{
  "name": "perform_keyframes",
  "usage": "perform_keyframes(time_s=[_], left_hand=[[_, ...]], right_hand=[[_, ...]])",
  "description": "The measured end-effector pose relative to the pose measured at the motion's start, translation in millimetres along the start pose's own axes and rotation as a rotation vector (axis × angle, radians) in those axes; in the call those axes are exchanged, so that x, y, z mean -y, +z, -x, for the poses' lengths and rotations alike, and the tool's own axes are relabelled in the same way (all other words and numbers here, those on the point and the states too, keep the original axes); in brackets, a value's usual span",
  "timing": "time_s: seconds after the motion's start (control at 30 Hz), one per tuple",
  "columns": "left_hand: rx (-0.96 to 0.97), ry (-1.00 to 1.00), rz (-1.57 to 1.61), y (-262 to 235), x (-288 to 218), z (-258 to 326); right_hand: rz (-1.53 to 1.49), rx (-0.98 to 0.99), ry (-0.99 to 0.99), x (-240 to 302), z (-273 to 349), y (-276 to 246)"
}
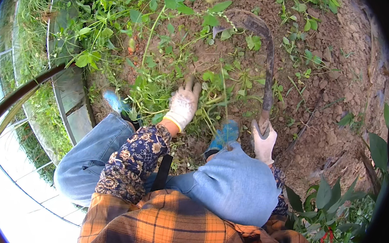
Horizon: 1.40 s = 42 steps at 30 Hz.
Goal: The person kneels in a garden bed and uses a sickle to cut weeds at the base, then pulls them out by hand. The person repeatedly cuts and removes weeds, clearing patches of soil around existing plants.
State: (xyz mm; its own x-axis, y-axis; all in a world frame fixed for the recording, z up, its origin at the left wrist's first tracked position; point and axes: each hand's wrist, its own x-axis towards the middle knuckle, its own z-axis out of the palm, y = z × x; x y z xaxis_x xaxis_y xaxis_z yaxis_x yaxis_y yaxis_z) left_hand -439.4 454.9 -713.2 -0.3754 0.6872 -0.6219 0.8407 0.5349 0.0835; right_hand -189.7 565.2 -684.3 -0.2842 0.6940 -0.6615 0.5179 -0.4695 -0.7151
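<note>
My right hand (263,141), in a white glove, is closed round the short handle of a hand hoe (269,68). The hoe's dark metal neck runs away from me and bends left, its blade end low over the soil. My left hand (183,105), also gloved, reaches palm down onto a patch of green weeds (155,90). Its fingers stretch forward, their tips partly lost among soil and leaves. Loose stems (212,102) lie just right of this hand.
I squat with blue-covered shoes (226,133) on either side of the weeds. Taller weeds (106,16) grow at the far left, beside a clear sheet wall (73,104). Bare clumpy soil (329,110) lies to the right. Leafy plants with red peppers (327,237) stand at near right.
</note>
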Motion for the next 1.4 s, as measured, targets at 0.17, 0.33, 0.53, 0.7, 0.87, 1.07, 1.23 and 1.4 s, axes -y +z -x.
perform_keyframes(time_s=[0.17, 0.33, 0.53, 0.7, 0.87, 1.07, 1.23, 1.4], left_hand=[[-0.093, 0.141, -0.003, -18.8, 13.5, -16.5], [-0.443, 0.337, 0.086, -49.8, 13.2, -59.5], [-0.406, -0.07, 0.214, -61.6, -16.1, -117.3], [-0.262, 0.116, 0.212, -64.9, -14.4, -112.6], [-0.24, 0.002, 0.001, -106.6, 59.3, -105.4], [-0.544, -0.037, 0.358, -111.1, 109.6, -143.0], [-0.183, -0.095, -0.103, -112.3, 114.8, -168.3], [0.12, 0.192, -0.115, -95.9, 106.3, -104.4]], right_hand=[[0.048, -0.029, -0.067, -8.6, 0.4, -4.2], [-0.05, -0.083, -0.075, -0.3, 0.9, -1.7], [-0.042, -0.154, -0.098, 13.8, -4.7, 1.0], [0.021, -0.157, -0.231, 9.0, -16.4, 7.6], [0.078, -0.072, -0.219, 12.0, -21.4, 11.2], [0.056, 0.011, -0.205, 64.7, -55.1, 64.7], [0.059, -0.049, -0.244, 72.2, -77.8, 79.8], [-0.056, 0.0, -0.156, 61.5, -76.4, 69.0]])
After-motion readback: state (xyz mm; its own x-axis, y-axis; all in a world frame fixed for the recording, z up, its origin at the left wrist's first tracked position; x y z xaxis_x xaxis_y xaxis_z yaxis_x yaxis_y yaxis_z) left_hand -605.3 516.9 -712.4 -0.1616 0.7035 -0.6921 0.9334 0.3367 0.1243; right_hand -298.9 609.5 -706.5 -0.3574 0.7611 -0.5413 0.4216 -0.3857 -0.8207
